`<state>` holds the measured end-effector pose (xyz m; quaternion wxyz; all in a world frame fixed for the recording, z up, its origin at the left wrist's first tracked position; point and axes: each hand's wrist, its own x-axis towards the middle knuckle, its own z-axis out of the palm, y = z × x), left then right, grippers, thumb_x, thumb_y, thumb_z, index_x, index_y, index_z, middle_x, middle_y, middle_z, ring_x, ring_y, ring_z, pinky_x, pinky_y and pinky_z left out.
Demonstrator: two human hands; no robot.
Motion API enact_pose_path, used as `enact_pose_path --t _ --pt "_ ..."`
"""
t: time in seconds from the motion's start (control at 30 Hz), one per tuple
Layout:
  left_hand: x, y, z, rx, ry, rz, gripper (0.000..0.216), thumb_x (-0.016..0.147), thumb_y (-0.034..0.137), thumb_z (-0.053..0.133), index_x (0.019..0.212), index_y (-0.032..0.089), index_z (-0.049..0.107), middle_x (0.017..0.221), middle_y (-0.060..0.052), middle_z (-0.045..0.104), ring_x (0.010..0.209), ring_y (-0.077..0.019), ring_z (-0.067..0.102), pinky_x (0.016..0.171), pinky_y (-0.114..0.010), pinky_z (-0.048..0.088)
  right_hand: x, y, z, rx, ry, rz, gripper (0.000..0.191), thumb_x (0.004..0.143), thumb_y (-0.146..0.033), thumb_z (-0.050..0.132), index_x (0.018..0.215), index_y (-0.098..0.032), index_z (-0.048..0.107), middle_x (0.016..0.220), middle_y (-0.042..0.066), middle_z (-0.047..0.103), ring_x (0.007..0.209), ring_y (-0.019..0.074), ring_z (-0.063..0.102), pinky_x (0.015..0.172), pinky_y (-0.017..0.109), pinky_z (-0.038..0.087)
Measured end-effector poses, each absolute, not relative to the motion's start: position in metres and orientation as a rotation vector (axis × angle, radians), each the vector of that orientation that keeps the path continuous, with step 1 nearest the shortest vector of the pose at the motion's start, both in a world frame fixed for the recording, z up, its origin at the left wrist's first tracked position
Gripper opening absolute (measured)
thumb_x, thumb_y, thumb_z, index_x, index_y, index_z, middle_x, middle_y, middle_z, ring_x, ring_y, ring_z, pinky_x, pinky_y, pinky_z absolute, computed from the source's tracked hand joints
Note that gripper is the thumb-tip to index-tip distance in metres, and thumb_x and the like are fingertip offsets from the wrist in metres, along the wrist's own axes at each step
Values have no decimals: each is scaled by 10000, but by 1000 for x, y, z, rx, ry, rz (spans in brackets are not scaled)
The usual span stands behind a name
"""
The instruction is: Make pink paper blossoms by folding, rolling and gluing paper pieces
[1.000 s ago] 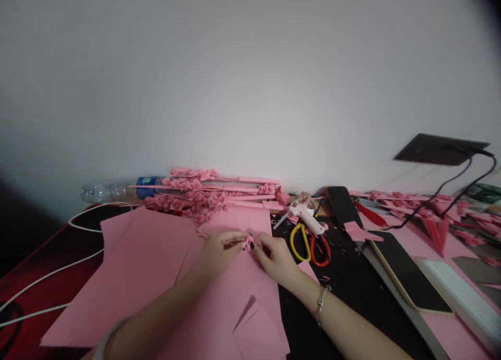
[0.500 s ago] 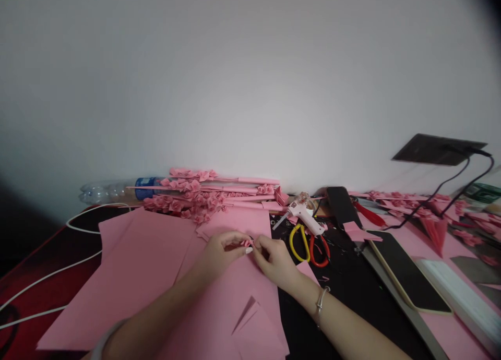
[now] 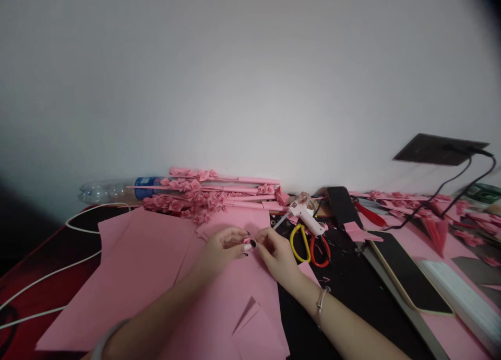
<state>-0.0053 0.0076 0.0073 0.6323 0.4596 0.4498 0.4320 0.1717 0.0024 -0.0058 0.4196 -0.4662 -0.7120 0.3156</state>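
A small folded pink paper flower (image 3: 247, 241) is pinched in the fingertips of my left hand (image 3: 224, 249), above the pink paper sheets. My right hand (image 3: 277, 256) meets it from the right, thumb and forefinger closed at the flower's edge. The fingers hide much of the flower. Under both hands lie large pink sheets (image 3: 156, 261), with smaller pink pieces (image 3: 260, 331) near the front edge. Just right of my right hand are scissors (image 3: 300, 243) with one yellow and one red handle. A white glue gun (image 3: 306, 217) lies behind them.
Pink paper flowers on stems (image 3: 199, 201) are piled along the wall beside a clear plastic bottle (image 3: 105, 192). Phones (image 3: 410, 271) and a white box (image 3: 462, 297) lie at right. A white cable (image 3: 50, 271) runs at left; black cords (image 3: 434, 193) hang from a wall plate (image 3: 440, 149).
My right hand's fingers have turned and stretched slightly toward the flower, showing dark nails. My left hand stays in nearly the same place, still pinching the flower.
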Motion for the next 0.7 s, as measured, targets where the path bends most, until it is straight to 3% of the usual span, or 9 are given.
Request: enact_pose_path --t 0.17,0.37,0.7 --pt "-1 5 5 967 1033 931 418 535 303 860 871 161 655 870 -45 705 855 -221 678 714 -347 590 169 3 -3 -1134 -1708 866 58 849 -196 588 794 -180 599 700 -3 545 611 135 467 572 254 371" --pt "1 5 2 1007 1033 949 385 553 282 851 854 167 641 833 -39 707 830 -221 686 692 -341 587 167 4 -1 -1179 -1538 1038 214 806 -331 634 683 -191 528 611 -32 479 564 119 405 537 245 332" --pt "0 6 0 1142 1013 993 288 607 201 793 854 166 650 827 -48 713 859 -230 694 786 -362 560 169 7 2 -1188 -1435 1305 369 805 -477 648 641 -211 451 488 -96 344 440 74 254 429 222 183"
